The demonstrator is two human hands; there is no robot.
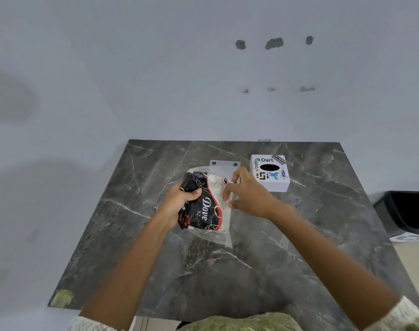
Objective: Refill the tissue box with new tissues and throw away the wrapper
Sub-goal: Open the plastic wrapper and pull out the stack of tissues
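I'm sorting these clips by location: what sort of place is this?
Probably a room in a home or small office: a dark marble-look table against a bare patched wall, a stickered tissue box, a black bin alongside.

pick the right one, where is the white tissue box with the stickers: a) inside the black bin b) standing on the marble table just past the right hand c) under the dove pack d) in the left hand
b: the tissue box stands on the marble table just beyond the right hand, while the left hand grips the Dove pack.
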